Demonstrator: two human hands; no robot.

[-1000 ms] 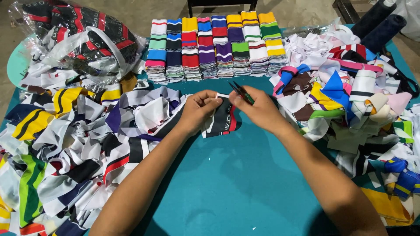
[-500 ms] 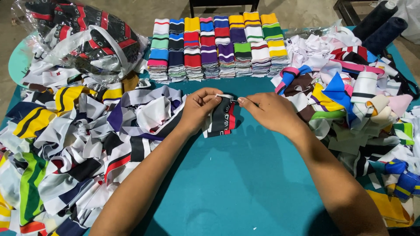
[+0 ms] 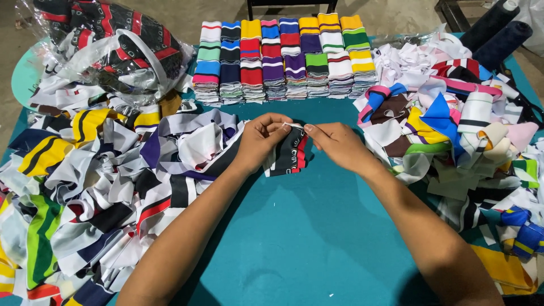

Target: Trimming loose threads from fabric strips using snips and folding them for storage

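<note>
Head view: both hands meet over the teal table, just in front of the row of folded stacks. The left hand is curled, its fingertips pinching the top edge of a small black cloth piece with red and white stripes. The right hand also pinches that top edge, thumb and forefinger pressed together on a short white strip that runs between the two hands. The cloth piece hangs from the fingers, its lower end resting on the table, between the hands and a little nearer the person than the stacks.

The stacks stand in a line along the far side of the table, banded in red, blue, purple, green, yellow and white. Left of the stacks lies a clear plastic bag stuffed with black and red fabric. Below the bag, left of the hands, spreads a loose pile of striped pieces in white, black, yellow and green. Right of the stacks sits a second pile of mixed scraps, and beyond it two dark thread cones lean at the far corner.
</note>
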